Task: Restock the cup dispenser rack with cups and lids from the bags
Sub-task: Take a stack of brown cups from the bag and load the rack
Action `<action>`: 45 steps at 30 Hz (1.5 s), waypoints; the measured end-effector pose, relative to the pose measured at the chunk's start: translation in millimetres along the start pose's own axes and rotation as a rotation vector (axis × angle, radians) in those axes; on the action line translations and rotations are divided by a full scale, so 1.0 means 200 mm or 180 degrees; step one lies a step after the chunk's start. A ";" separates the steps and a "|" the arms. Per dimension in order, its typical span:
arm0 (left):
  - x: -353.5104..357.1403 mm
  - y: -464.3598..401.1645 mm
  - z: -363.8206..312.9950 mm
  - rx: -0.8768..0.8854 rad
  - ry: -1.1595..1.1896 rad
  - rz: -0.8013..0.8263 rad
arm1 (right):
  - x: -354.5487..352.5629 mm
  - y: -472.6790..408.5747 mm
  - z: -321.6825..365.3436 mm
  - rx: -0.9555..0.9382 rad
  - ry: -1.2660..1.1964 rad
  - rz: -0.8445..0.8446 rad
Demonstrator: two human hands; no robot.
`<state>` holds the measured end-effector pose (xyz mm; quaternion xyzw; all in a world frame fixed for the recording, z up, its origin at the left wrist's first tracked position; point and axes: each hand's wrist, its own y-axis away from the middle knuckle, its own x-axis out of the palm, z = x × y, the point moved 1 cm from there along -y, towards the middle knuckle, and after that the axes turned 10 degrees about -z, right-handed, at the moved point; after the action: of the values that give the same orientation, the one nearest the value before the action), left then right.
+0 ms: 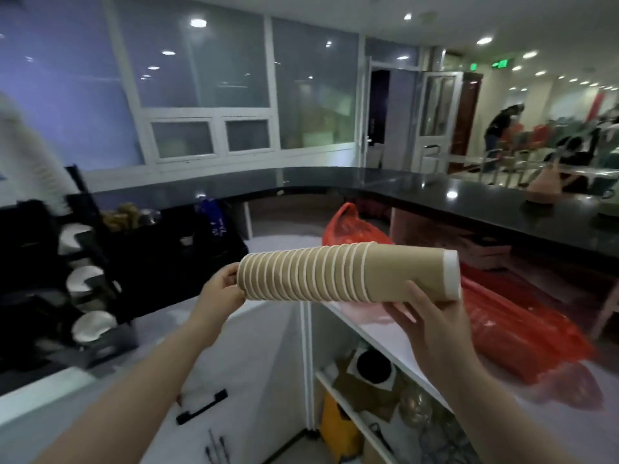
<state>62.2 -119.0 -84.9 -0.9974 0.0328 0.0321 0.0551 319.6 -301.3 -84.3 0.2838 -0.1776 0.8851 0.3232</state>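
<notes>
A long stack of brown paper cups with white rims lies level in the air in front of me. My left hand grips its left end, fingers curled over the rim end. My right hand holds the stack from below near its right end, thumb up against the cup wall. The black cup dispenser rack stands at the left on the white counter, with white cup stacks showing in its openings. A red plastic bag lies on the counter at the right, behind and below the stack.
A second red bag sits further back under the dark curved counter. Below me are a white cabinet door with a black handle and open shelves holding clutter. People stand far off at the right.
</notes>
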 end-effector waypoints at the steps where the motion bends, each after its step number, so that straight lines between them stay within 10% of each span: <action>1: -0.08 0.07 0.01 0.0004 -0.0045 -0.0105 | 0.04 0.06 -0.02 0.0001 -0.0013 0.0103; 24: -2.57 0.96 -0.43 0.0541 0.0038 -0.2148 | 2.03 1.56 -0.54 -0.0056 0.0060 0.2276; 45: -3.64 0.02 -0.54 0.0371 0.0071 -0.2395 | 3.51 1.54 -1.02 -0.1224 -0.0025 0.2455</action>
<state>-656.3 -90.9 71.3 -0.9352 -0.3334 -0.0032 0.1193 -409.4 -91.9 150.3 0.1347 -0.4336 0.8909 0.0151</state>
